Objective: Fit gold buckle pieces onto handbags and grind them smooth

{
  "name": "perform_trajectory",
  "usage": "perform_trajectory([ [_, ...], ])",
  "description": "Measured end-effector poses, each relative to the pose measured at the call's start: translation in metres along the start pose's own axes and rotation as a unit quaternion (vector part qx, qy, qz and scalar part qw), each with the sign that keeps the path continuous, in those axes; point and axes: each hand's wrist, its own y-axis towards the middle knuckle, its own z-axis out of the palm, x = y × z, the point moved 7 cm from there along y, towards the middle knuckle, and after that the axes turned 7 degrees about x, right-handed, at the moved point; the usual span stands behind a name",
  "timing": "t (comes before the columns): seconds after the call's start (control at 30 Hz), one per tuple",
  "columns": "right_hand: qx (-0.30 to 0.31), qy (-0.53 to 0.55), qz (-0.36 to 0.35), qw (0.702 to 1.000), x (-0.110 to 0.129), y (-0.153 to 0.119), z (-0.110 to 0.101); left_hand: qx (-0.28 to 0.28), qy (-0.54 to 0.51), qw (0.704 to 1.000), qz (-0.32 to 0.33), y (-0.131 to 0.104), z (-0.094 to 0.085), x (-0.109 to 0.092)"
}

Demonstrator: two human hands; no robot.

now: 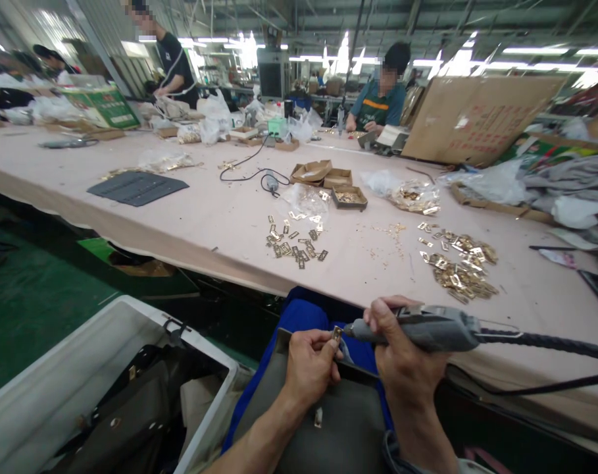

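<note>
My left hand (311,362) pinches a small gold metal plate (337,334) at the edge of a dark grey bag piece (350,401) lying on my lap. Wrapped around a grey electric screwdriver (434,328), my right hand (402,349) points its tip left at the plate. Whether the tip touches the plate I cannot tell. A second small metal fitting (318,417) sits on the bag piece below my left hand. The cord of the screwdriver runs off to the right.
Gold plates lie in a near pile (296,249) and a right pile (459,266) on the long table (220,230). Small cardboard trays (348,197) stand behind them. A white bin (210,352) with dark bag pieces is at my left. Two co-workers are across the table.
</note>
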Motion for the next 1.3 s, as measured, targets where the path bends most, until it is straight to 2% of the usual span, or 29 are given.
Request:
perform_trajectory([
  [0.1,0.139,-0.069,-0.023,0.988,0.011,-0.004,0.012,0.012,0.019,0.999,0.023,-0.004,0.001,-0.005],
  [0.2,0.268,-0.071,-0.033,0.96,0.018,-0.01,0.026,0.025,0.036,0.998,0.047,-0.006,0.0,-0.004],
  [0.27,0.311,-0.049,-0.026,0.949,0.02,-0.013,0.032,0.028,0.055,0.996,0.067,-0.008,-0.002,-0.004],
  [0.37,0.317,-0.021,-0.029,0.948,0.022,-0.012,0.035,0.022,0.076,0.994,0.08,-0.01,-0.006,-0.006],
  [0.6,0.238,-0.037,-0.028,0.97,0.011,-0.014,0.021,0.048,0.046,0.997,0.045,-0.007,0.0,-0.005],
  [0.7,0.167,-0.023,-0.014,0.986,0.007,-0.015,0.01,0.032,-0.002,0.998,0.045,-0.003,0.004,-0.004],
  [0.8,0.095,0.039,-0.012,0.995,0.008,-0.006,-0.003,0.007,-0.05,0.998,0.031,-0.002,0.004,0.001],
  [0.9,0.014,0.148,0.012,0.989,0.006,0.022,-0.024,-0.011,-0.064,0.998,0.024,-0.003,0.002,0.006],
  [0.97,-0.056,0.223,0.032,0.973,-0.002,0.047,-0.045,-0.014,-0.065,0.997,0.027,-0.004,0.0,0.007],
  [1.07,-0.115,0.294,0.042,0.948,-0.019,0.088,-0.078,-0.014,-0.066,0.997,0.026,-0.003,-0.002,0.009],
  [1.2,-0.179,0.305,0.052,0.934,-0.053,0.138,-0.12,-0.01,-0.064,0.998,0.027,-0.001,-0.001,0.009],
  [1.3,-0.216,0.278,0.058,0.934,-0.077,0.169,-0.139,-0.014,-0.065,0.997,0.025,0.0,-0.001,0.009],
])
